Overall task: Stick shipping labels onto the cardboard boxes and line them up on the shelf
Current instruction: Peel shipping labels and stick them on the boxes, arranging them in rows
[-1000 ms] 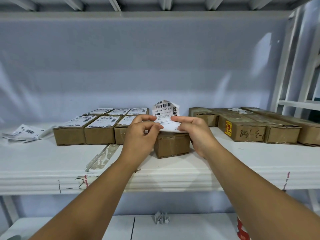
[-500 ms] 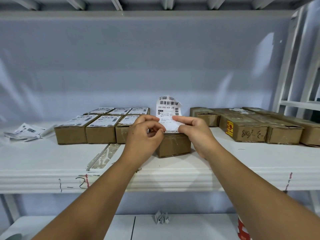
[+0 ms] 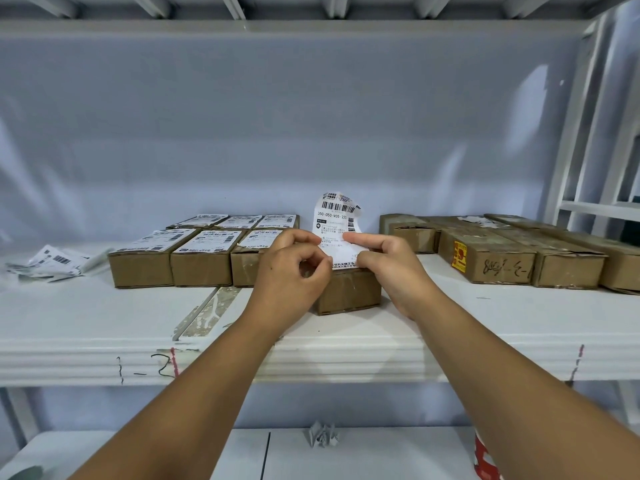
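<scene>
Above the middle box (image 3: 349,292), left hand (image 3: 291,271) and right hand (image 3: 388,265) pinch the label (image 3: 334,220), now upright, straighter than before.

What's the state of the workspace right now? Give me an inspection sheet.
Surface: white shelf board, scuffed patch and pen marks near front edge.
Job's things: white barcoded shipping label upright over plain brown cardboard box; six labelled brown boxes left; long brown boxes right.
Clutter: loose label sheets far left; crumpled grey paper on lower shelf.
Grippers: left hand and right hand both pinch the label.
Cables: nothing seen.
Surroundings: grey-blue back wall; white rack frame right.
</scene>
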The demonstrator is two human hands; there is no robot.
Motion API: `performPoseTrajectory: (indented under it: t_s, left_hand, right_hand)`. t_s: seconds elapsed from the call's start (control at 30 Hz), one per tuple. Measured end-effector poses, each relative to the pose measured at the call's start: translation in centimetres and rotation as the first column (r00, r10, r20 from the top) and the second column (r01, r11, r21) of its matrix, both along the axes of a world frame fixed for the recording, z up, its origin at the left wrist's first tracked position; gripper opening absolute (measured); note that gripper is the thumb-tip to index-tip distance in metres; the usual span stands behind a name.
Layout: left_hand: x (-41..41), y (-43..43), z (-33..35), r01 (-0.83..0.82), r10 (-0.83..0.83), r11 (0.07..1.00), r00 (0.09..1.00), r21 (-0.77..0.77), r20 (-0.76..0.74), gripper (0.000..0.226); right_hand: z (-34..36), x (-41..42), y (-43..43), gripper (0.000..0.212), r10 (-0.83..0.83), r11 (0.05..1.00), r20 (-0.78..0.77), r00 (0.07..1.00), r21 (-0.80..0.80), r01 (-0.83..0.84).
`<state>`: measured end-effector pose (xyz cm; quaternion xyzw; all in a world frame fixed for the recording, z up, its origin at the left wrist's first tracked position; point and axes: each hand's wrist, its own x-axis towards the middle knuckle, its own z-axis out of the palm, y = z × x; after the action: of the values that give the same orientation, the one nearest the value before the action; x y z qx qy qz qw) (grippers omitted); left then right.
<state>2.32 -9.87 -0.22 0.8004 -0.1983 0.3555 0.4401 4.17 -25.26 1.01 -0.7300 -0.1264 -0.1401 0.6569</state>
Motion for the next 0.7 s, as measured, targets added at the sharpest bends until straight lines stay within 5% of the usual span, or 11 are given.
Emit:
performPoseTrajectory:
  t_s: [0.37, 0.7]
  left_hand:
    - [0.42, 0.23, -0.34, -0.072, 0.041, 0.963, 0.992, 0.26, 0.122, 0.021]
    - [0.06, 0.18, -0.66, -0.056, 0.009, 0.951, 0.988, 0.305, 0.155, 0.022]
  right_hand:
    - [-0.64, 0.38, 0.34, 0.035, -0.095, 0.942, 0.128, 0.987, -0.309, 0.131]
    - [-0.34, 0.04, 0.27, 0.026, -0.087, 0.959, 0.029, 0.996, -0.269, 0.091]
